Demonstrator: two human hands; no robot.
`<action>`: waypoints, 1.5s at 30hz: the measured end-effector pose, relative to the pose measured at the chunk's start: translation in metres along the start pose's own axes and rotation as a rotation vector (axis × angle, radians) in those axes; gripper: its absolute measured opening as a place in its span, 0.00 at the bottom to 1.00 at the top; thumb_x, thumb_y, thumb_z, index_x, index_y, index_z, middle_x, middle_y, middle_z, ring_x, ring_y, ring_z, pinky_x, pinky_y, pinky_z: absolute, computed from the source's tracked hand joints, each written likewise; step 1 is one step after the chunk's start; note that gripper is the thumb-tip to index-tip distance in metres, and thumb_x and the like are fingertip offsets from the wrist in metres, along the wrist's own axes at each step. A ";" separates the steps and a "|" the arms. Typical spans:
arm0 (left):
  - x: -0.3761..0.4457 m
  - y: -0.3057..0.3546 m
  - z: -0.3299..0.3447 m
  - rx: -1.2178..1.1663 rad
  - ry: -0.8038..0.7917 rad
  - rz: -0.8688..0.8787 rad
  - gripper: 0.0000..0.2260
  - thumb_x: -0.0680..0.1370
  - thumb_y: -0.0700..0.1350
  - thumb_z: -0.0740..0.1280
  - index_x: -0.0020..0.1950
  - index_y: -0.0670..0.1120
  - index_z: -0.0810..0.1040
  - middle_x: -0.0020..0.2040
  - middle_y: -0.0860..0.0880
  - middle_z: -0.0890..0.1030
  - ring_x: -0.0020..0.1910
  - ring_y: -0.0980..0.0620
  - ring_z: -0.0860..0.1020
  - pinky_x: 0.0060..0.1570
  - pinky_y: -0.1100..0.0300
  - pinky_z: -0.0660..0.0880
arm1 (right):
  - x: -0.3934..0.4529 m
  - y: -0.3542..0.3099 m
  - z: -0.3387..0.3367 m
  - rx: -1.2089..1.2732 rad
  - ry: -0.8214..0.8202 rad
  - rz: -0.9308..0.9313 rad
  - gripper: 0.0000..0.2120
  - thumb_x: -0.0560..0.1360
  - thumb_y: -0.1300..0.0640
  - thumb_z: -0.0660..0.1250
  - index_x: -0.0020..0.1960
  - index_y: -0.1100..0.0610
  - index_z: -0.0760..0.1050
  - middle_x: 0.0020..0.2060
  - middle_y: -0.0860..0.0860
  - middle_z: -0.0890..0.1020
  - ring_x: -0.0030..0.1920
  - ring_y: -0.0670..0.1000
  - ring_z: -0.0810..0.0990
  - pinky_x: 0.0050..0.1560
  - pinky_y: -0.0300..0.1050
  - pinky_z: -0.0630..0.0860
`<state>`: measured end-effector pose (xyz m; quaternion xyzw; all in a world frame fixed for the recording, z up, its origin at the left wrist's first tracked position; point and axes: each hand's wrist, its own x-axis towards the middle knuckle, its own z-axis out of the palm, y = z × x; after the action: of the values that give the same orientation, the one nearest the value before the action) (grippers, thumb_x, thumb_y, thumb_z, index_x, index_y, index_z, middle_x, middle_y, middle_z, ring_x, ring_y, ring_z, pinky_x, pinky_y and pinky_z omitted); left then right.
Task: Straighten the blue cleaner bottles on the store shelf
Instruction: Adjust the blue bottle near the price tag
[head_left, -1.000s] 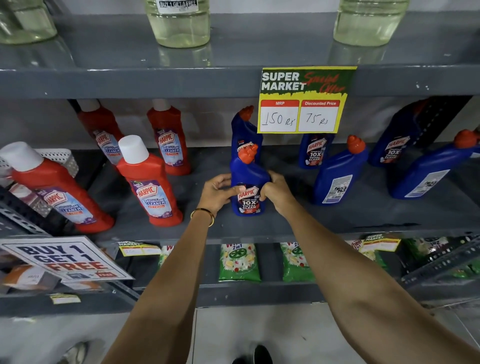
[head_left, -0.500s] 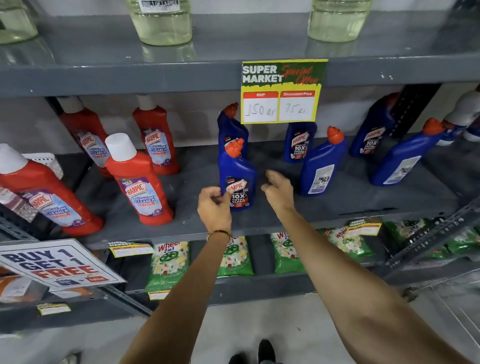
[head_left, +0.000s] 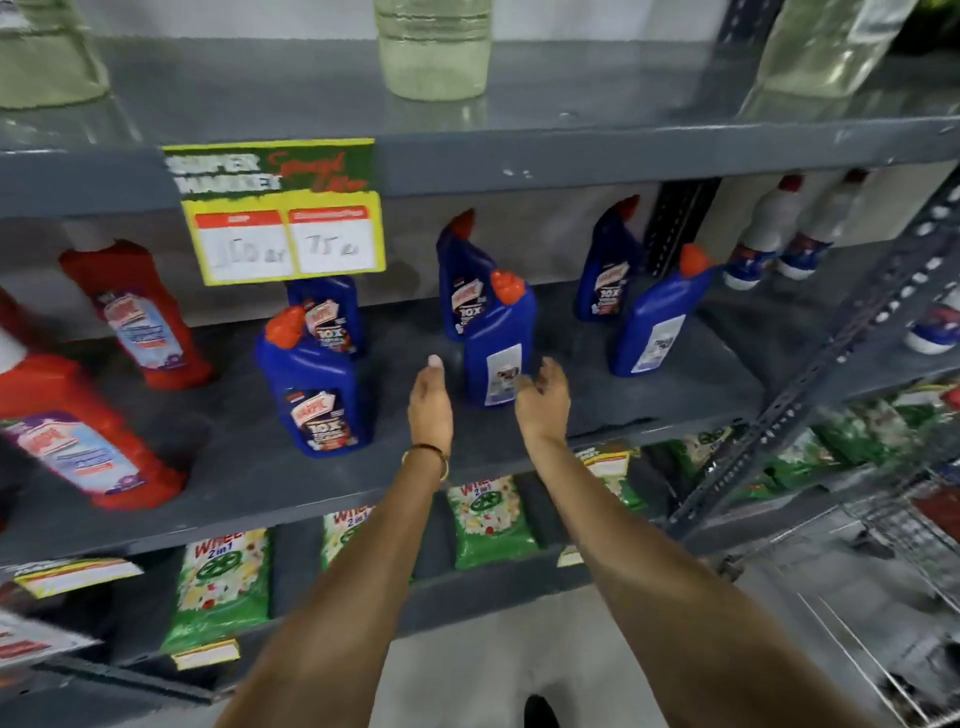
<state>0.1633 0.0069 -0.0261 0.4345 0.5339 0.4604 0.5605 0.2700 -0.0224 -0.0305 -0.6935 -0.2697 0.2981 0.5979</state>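
Several blue cleaner bottles with orange caps stand on the grey middle shelf (head_left: 597, 410). One blue bottle (head_left: 317, 395) at front left shows its label. A second blue bottle (head_left: 498, 348) stands in the middle with its back label toward me. My left hand (head_left: 430, 402) is open just left of it, and my right hand (head_left: 543, 400) is open just in front and right of it; neither holds anything. Another back-facing bottle (head_left: 657, 317) stands further right. More blue bottles (head_left: 462, 270) line the back row.
Red cleaner bottles (head_left: 140, 317) fill the shelf's left part. A yellow price sign (head_left: 283, 234) hangs from the upper shelf edge. White bottles (head_left: 769, 234) stand at far right behind a slanted metal upright (head_left: 831, 338). Green detergent packets (head_left: 488, 519) lie on the shelf below.
Both hands let go of the front-left blue bottle and moved right to either side of the middle back-facing bottle. The view has swung to the right.
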 end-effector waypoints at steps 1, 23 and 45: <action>0.008 0.001 0.006 -0.029 -0.026 -0.036 0.28 0.78 0.59 0.52 0.70 0.43 0.65 0.71 0.47 0.67 0.69 0.49 0.66 0.70 0.54 0.61 | 0.006 0.000 -0.002 -0.031 -0.069 0.054 0.26 0.76 0.61 0.62 0.73 0.60 0.62 0.72 0.59 0.67 0.72 0.58 0.66 0.71 0.50 0.64; 0.017 0.019 0.029 -0.158 -0.133 0.014 0.18 0.78 0.54 0.59 0.57 0.42 0.77 0.56 0.42 0.81 0.51 0.49 0.80 0.47 0.61 0.78 | 0.065 -0.027 0.009 -0.167 -0.592 0.075 0.63 0.45 0.50 0.82 0.73 0.55 0.54 0.64 0.55 0.76 0.62 0.55 0.77 0.64 0.55 0.74; 0.036 0.017 0.024 0.265 -0.161 0.145 0.31 0.66 0.42 0.75 0.66 0.45 0.68 0.60 0.45 0.76 0.58 0.48 0.76 0.59 0.52 0.74 | 0.080 -0.030 -0.019 -0.042 -0.771 0.047 0.27 0.63 0.77 0.60 0.59 0.61 0.72 0.43 0.54 0.80 0.47 0.53 0.78 0.47 0.45 0.76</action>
<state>0.1867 0.0458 -0.0150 0.5775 0.5107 0.3886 0.5046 0.3379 0.0276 -0.0060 -0.5486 -0.4647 0.5452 0.4312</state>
